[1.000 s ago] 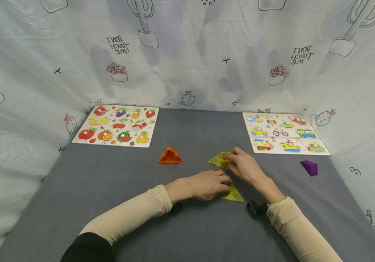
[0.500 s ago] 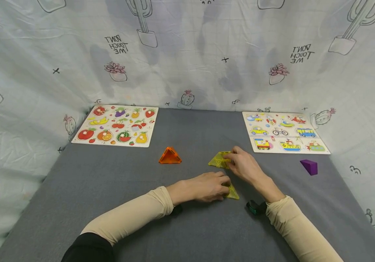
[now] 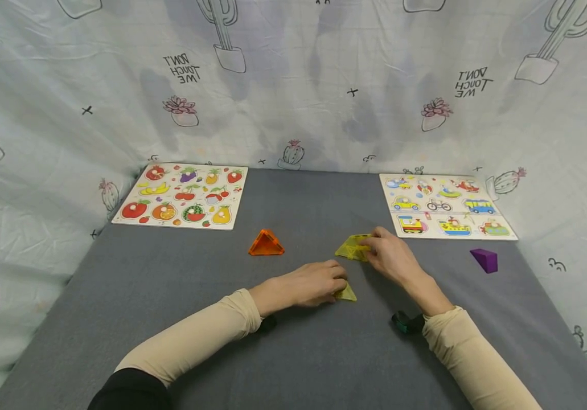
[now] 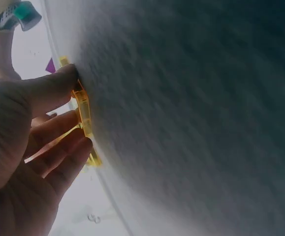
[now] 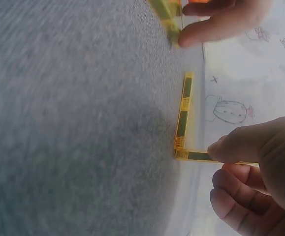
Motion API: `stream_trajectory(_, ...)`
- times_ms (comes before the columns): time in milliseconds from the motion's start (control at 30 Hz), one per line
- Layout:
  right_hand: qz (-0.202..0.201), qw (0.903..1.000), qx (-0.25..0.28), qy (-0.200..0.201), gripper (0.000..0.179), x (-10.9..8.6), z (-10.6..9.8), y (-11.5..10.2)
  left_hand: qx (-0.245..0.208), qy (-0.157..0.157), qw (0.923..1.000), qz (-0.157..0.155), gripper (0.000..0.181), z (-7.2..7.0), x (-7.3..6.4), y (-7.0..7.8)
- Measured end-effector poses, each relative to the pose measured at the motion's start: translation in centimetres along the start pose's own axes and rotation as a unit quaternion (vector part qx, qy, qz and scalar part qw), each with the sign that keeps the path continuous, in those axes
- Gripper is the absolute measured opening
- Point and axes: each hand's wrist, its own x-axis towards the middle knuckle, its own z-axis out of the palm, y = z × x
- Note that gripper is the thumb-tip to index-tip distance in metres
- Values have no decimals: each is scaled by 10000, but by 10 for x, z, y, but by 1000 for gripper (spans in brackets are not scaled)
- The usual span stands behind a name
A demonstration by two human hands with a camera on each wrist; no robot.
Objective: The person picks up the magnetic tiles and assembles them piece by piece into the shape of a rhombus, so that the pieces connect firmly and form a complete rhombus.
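My left hand [image 3: 313,283] holds a yellow see-through triangular magnetic tile [image 3: 347,294] low over the grey table, its fingers hiding part of it. In the left wrist view the thumb is at one end of the tile [image 4: 84,113] and the fingertips are along its side. Farther back, my right hand [image 3: 394,257] pinches an upright yellow tile [image 5: 199,156] between thumb and fingers. This one meets another yellow tile [image 5: 183,115] at a corner, the second lying along the tabletop. An orange triangular piece [image 3: 266,244] stands to the left of both hands.
A fruit puzzle board [image 3: 183,196] lies at the back left of the table [image 3: 211,364]. At the back right is a vehicle puzzle board [image 3: 447,206], with a purple wedge-shaped block [image 3: 486,261] in front of it. A patterned curtain [image 3: 293,85] hangs behind.
My left hand has moved left and slightly away from me with its yellow tile. My right hand has shifted slightly right with its yellow tiles. The orange piece stays put.
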Motion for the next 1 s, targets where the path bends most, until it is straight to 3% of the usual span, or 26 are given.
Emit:
stream_trajectory(300,-12,9999,-81,91,23,-2,-1,5,-361,81,9982,-479,19,1,-16,-16)
stream_trajectory(467,24,9998,-134,113,23,-3,-1,5,-186,255,9973,-668,20,3,-20,-22)
stream_trajectory(733,93,9998,-201,10,53,-2,-2,4,-72,610,9936,-950,21,3,-21,-25)
stream_trajectory(1000,207,9996,-132,119,38,-1,-2,2,47,807,9898,-1172,49,2,-17,-25)
